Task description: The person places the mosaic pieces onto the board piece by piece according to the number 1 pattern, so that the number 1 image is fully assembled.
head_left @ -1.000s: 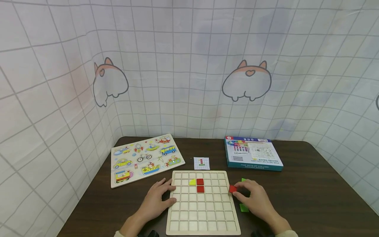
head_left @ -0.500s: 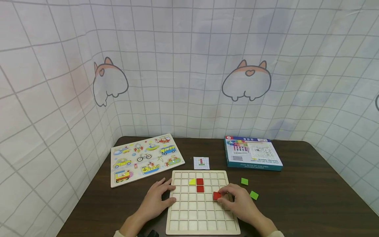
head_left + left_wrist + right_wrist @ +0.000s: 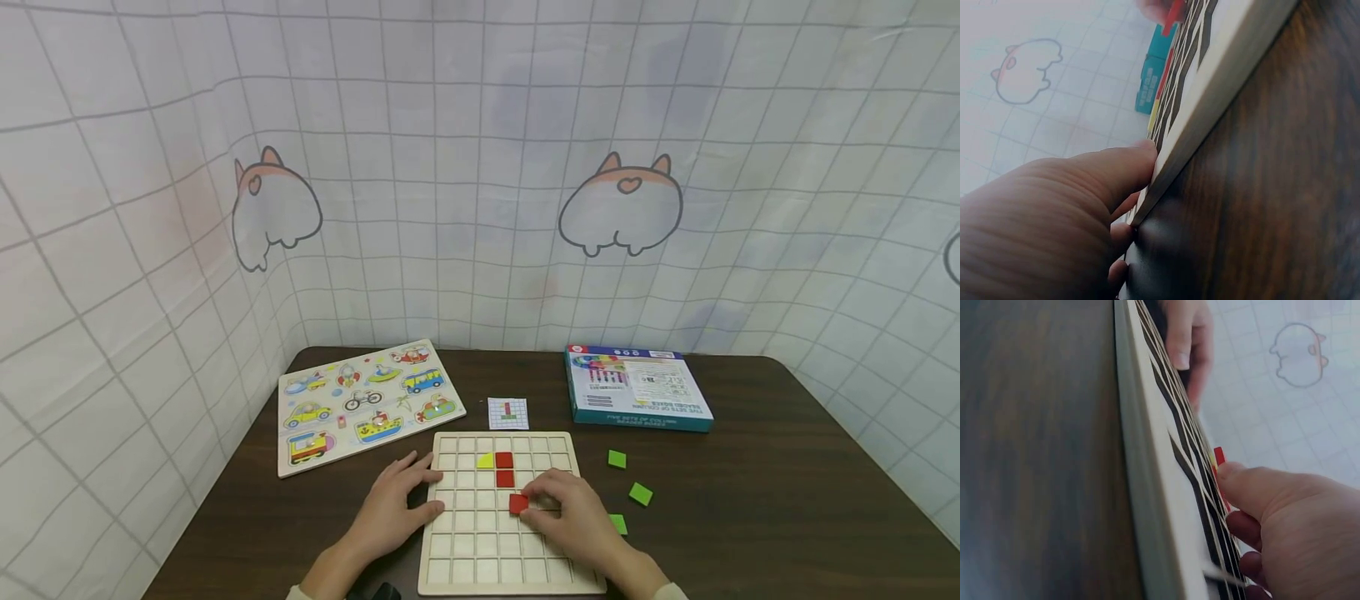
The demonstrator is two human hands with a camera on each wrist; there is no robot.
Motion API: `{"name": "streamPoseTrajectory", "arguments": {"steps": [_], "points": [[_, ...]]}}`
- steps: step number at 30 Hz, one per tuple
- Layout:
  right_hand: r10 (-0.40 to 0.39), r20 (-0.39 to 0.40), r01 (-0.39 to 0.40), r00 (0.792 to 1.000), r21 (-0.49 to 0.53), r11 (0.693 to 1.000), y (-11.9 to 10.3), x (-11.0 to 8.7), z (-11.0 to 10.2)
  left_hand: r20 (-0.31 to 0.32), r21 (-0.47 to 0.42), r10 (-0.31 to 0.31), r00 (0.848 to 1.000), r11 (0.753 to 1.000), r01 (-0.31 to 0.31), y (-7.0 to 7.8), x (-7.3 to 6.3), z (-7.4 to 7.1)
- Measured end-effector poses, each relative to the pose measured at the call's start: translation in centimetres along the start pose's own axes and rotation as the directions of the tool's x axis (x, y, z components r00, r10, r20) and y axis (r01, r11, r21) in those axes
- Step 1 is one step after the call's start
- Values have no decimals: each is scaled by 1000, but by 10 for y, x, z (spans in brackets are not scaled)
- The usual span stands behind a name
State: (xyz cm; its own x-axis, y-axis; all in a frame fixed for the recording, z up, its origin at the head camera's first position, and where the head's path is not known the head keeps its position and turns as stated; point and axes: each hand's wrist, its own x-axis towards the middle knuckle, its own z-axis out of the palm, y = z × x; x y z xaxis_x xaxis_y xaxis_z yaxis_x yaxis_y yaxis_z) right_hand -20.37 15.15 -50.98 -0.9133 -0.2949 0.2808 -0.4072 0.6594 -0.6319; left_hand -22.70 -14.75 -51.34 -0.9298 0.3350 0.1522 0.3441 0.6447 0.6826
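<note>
Red tile [image 3: 518, 504] is pinched between the thumb and fingers of the right hand [image 3: 572, 518], over the wooden grid board [image 3: 487, 547]. It has just been carried left across the cells and now lies below and slightly right of two seated red tiles [image 3: 505, 479]. Consequence: it appears close to their column but not yet seated; the left wrist view shows it tilted above the surface. Fingers of the left hand [image 3: 396, 508] are spread apart, the hand touching the board's left edge. Beside the upper seated tile sits a yellow piece [image 3: 486, 461]. Green tiles [image 3: 641, 494] rest on the table [image 3: 720, 508], right of the board.
</note>
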Motion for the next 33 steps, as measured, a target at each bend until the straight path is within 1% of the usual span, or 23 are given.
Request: {"name": "streamPoseTrajectory", "arguments": {"steps": [8, 15, 20, 27, 33], "points": [[-31, -25, 30, 999, -43, 999, -5, 4, 8, -1, 1, -5, 1000, 1000, 5, -1, -1, 0], [-25, -39, 21, 999, -85, 996, -6, 6, 12, 3, -6, -5, 1000, 1000, 5, -1, -1, 0], [-27, -48, 23, 999, -85, 996, -6, 8, 12, -4, -10, -14, 1000, 1000, 14, 0, 0, 0], [-55, -75, 49, 996, -78, 996, -6, 8, 14, -6, -3, -17, 1000, 1000, 17, 1, -1, 0], [-53, -86, 47, 995, -70, 996, -6, 8, 15, -9, -1, -14, 1000, 1000, 14, 2, -1, 0]]}}
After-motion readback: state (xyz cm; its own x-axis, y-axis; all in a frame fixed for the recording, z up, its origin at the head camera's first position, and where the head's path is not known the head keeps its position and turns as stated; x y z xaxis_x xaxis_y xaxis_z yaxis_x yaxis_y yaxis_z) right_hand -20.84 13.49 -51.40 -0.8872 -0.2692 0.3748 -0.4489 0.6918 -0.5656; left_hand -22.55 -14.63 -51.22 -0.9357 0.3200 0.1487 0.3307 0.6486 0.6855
